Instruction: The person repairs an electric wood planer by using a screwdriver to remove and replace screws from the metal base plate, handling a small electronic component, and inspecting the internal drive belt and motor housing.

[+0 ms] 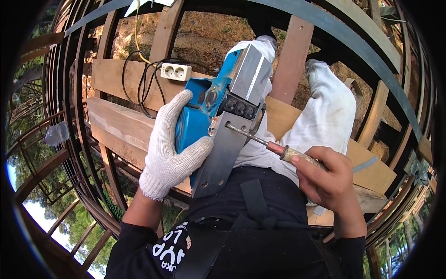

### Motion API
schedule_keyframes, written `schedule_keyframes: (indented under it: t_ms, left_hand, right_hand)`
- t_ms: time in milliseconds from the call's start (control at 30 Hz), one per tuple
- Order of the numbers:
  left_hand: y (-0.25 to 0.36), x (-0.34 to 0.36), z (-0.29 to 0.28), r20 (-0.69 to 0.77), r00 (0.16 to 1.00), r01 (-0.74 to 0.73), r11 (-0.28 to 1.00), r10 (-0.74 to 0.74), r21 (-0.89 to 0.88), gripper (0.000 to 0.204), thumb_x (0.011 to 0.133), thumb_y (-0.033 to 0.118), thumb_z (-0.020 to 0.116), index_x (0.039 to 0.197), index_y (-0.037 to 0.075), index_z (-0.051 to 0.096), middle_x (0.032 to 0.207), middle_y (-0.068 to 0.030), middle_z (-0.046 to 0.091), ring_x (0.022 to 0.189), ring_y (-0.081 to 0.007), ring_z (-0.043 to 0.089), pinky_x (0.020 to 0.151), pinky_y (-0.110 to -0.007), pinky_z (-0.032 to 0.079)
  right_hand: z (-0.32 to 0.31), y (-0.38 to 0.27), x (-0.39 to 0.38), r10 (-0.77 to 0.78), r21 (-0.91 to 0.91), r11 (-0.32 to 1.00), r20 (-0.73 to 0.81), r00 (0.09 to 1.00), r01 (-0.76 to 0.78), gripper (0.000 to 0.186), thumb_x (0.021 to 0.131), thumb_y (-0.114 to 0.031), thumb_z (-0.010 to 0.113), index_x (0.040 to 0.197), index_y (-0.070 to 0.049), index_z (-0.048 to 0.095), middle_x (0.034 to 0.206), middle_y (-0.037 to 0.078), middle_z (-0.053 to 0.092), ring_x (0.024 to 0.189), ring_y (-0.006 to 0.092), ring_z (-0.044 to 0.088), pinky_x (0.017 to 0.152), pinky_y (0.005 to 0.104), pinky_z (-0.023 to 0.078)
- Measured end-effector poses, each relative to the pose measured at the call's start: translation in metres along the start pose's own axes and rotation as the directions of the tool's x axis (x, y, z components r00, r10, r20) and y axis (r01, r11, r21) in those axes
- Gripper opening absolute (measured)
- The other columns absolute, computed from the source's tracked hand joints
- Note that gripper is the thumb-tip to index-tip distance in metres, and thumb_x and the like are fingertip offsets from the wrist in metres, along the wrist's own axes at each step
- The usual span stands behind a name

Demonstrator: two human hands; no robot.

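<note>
Green trees (81,228) show past curved slats (86,153) at the left rim of the frame, with a clear plastic container (56,134) against them. Wooden planks (116,118) cross from left of centre toward the right, with gaps above them opening onto brown, littered ground (200,28). In the upper left, a yellow cord (137,35) runs down to a white socket block (175,72), and a black cable (139,88) loops beside it on the planks. White-trousered legs (327,104) extend up through the centre and right.

The left hand (174,160), in a white knit glove, grips the left side of a blue power tool (186,128), thumb against its edge. The tool lies at the centre of the frame, tilted, its grey metal plate (223,160) facing up. To its right, the bare right hand (327,179) is closed around the handle of a screwdriver (272,148), whose shaft slants up-left to a hole in the plate.

The glove covers part of the blue housing; the right fingers hide the handle's end. Whether the tip sits inside the hole is hard to tell.
</note>
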State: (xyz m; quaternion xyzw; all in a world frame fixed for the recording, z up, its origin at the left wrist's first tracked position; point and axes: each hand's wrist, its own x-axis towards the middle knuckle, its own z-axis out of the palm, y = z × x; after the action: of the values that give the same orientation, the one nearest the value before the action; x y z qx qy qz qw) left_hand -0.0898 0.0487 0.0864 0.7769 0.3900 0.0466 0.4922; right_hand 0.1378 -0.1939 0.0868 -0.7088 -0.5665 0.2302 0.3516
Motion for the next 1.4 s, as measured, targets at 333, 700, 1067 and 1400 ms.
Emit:
schedule_keyframes:
  t_ms: [333,700,1067,1400]
  left_hand:
    - [0.023,0.009,0.005,0.042,0.988,-0.15,0.978,0.146,0.142,0.075,0.073,0.012,0.075,0.142,-0.002,0.048,0.128,-0.0198,0.054,0.119,-0.0344,0.055,0.107,-0.043,0.042]
    - [0.024,0.01,0.004,0.051,0.975,-0.22,0.931,0.215,0.29,0.076,0.071,0.008,0.072,0.142,-0.002,0.046,0.124,-0.0207,0.052,0.115,-0.0364,0.054,0.105,-0.045,0.042]
    - [-0.006,0.003,0.006,-0.076,0.991,0.093,0.977,-0.109,-0.19,0.073,0.08,0.012,0.07,0.147,-0.002,0.044,0.137,-0.0179,0.05,0.126,-0.0265,0.053,0.11,-0.04,0.043]
    - [-0.006,-0.004,0.035,-0.226,0.964,0.014,0.874,-0.141,-0.486,0.065,0.084,0.017,0.078,0.14,-0.003,0.052,0.132,-0.0152,0.056,0.122,-0.0221,0.057,0.107,-0.036,0.046]
  right_hand:
    - [-0.041,-0.031,0.031,-0.377,-0.591,0.656,0.282,0.882,0.47,0.04,0.073,-0.017,0.079,0.113,-0.016,0.079,0.09,0.006,0.065,0.062,0.0135,0.043,0.051,0.0278,0.026]
    - [-0.039,-0.023,0.039,-0.131,-0.249,0.948,0.262,0.956,0.198,0.043,0.079,-0.01,0.074,0.122,-0.008,0.074,0.085,0.012,0.065,0.06,0.0155,0.053,0.049,0.0302,0.038]
    - [-0.012,-0.005,0.047,0.235,0.39,0.864,0.247,0.94,-0.318,0.039,0.086,0.0,0.073,0.125,-0.002,0.071,0.077,0.014,0.068,0.064,0.0229,0.062,0.061,0.0314,0.047]
    - [-0.016,-0.061,-0.031,0.069,0.051,0.995,0.283,0.957,-0.087,0.054,0.071,-0.006,0.079,0.124,-0.015,0.074,0.087,0.009,0.065,0.069,0.0222,0.063,0.06,0.0328,0.051]
